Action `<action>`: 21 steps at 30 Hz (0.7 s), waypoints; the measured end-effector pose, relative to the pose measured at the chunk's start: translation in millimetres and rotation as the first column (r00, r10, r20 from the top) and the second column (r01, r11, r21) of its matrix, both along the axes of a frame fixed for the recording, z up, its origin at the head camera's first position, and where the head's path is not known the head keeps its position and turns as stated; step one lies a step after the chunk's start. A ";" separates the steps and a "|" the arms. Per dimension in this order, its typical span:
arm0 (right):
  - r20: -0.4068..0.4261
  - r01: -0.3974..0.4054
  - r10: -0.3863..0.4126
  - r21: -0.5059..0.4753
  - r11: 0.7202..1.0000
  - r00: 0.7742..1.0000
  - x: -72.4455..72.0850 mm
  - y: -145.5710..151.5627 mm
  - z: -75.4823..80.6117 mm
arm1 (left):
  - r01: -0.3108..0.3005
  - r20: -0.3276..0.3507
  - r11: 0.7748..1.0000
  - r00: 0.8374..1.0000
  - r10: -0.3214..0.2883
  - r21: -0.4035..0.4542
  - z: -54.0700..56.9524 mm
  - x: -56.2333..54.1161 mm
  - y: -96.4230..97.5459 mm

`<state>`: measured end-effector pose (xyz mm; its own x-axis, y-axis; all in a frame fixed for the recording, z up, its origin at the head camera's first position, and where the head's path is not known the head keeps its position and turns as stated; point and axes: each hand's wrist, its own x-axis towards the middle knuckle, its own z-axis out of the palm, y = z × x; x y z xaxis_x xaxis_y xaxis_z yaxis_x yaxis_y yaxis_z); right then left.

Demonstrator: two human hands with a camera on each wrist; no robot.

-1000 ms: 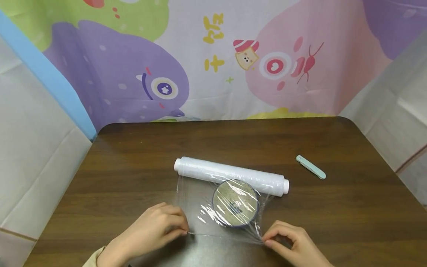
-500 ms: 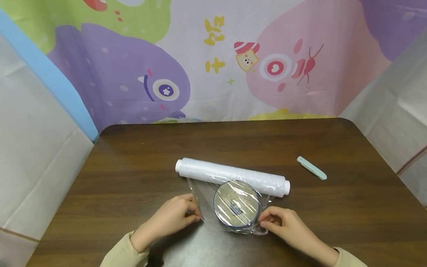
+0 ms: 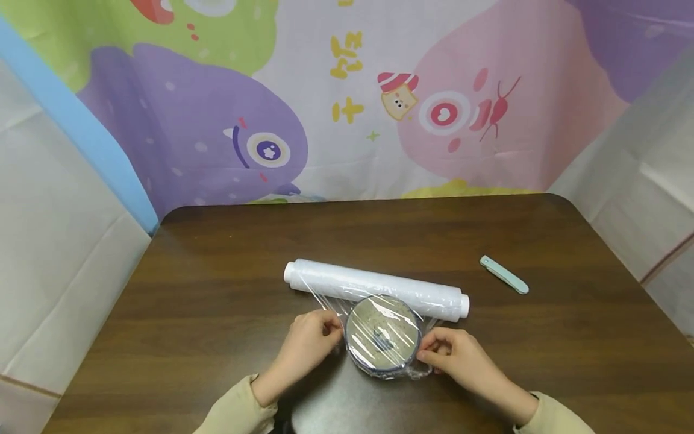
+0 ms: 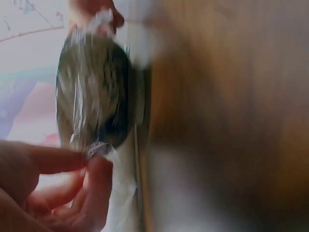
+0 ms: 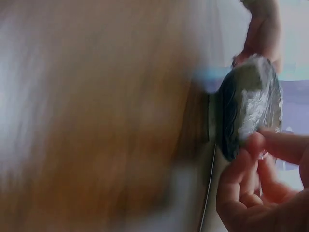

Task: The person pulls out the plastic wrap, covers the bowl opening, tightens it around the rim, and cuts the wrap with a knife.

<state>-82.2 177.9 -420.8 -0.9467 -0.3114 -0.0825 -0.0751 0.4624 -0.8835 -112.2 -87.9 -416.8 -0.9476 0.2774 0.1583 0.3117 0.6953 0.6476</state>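
Step, judged: drawing clear film (image 3: 386, 314) over bowl (image 5: 229, 113) | Bowl: upright on table (image 3: 217, 259), just before film roll (image 3: 374, 287); dark motif visible inside | Left hand (image 3: 311, 339), right hand (image 3: 454, 357): each pinches film beside rim | Next move apparently calls for: pressing film against bowl's sides

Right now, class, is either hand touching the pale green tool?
No, the pale green tool lies apart from the left hand and right hand, both beside the bowl.
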 end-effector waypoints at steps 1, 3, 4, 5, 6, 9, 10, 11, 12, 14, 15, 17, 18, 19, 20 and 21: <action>0.028 0.009 -0.008 -0.035 0.999 1.000 0.2 -0.8 0.1 | -0.010 0.044 0.999 0.999 0.008 0.046 -1.4 1.3 1.1; 0.082 0.038 -0.029 -0.110 0.993 0.996 0.7 -2.2 0.4 | -0.027 0.129 0.991 0.992 0.010 0.134 -3.4 4.6 2.4; 0.101 0.053 -0.039 -0.145 0.988 0.994 1.3 -2.9 0.6 | -0.036 0.173 0.983 0.985 0.004 0.179 -3.7 6.4 2.7; 0.115 0.073 -0.053 -0.172 0.982 0.992 2.1 -3.7 1.0 | -0.043 0.212 0.974 0.977 -0.005 0.222 -3.5 8.9 2.7; 0.125 0.092 -0.069 -0.188 0.978 0.990 3.3 -4.4 1.6 | -0.052 0.239 0.966 0.971 -0.010 0.252 -3.1 11.2 2.5; 0.158 0.137 -0.100 -0.243 0.960 0.982 8.7 -6.6 4.7 | -0.081 0.306 0.938 0.952 -0.028 0.337 1.5 20.5 2.0; 0.173 0.152 -0.109 -0.260 0.954 0.979 11.0 -7.7 5.9 | -0.091 0.321 0.930 0.947 -0.030 0.355 3.3 23.8 2.0; 0.198 0.176 -0.124 -0.271 0.947 0.972 13.5 -9.0 7.1 | -0.100 0.334 0.922 0.942 -0.033 0.374 5.0 26.8 2.2; 0.226 0.200 -0.138 -0.278 0.940 0.964 16.1 -10.5 8.5 | -0.110 0.344 0.914 0.938 -0.035 0.391 6.5 29.7 2.5; 0.291 0.267 -0.178 -0.301 0.916 0.940 20.7 -14.5 10.5 | -0.138 0.367 0.891 0.930 -0.034 0.432 8.5 34.1 3.4; 0.325 0.306 -0.203 -0.306 0.902 0.924 22.8 -16.7 11.2 | -0.161 0.382 0.874 0.924 -0.030 0.459 8.7 35.5 4.1; 0.373 0.365 -0.243 -0.303 0.880 0.895 26.4 -20.7 11.8 | -0.227 0.424 0.828 0.906 -0.014 0.513 6.2 35.3 5.8; 0.390 0.380 -0.248 -0.309 0.872 0.887 27.7 -22.2 12.0 | -0.272 0.452 0.798 0.892 -0.001 0.538 2.9 33.8 6.1; 0.409 0.392 -0.247 -0.322 0.862 0.879 28.3 -23.8 12.0 | -0.323 0.491 0.765 0.871 0.010 0.557 1.3 32.5 6.6; 0.425 0.393 -0.235 -0.335 0.856 0.874 28.7 -24.7 11.9 | -0.363 0.517 0.727 0.856 0.013 0.583 -0.4 31.3 7.2; 0.435 0.387 -0.217 -0.353 0.852 0.874 28.7 -25.4 11.8 | -0.397 0.542 0.690 0.840 0.008 0.606 -1.7 29.9 7.7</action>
<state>-53.5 152.5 -408.9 -0.9236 -0.0991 -0.3703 0.3731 -0.0113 -0.9277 -82.4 -80.3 -418.5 -0.9649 0.0694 -0.2532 -0.2529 0.0130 0.9674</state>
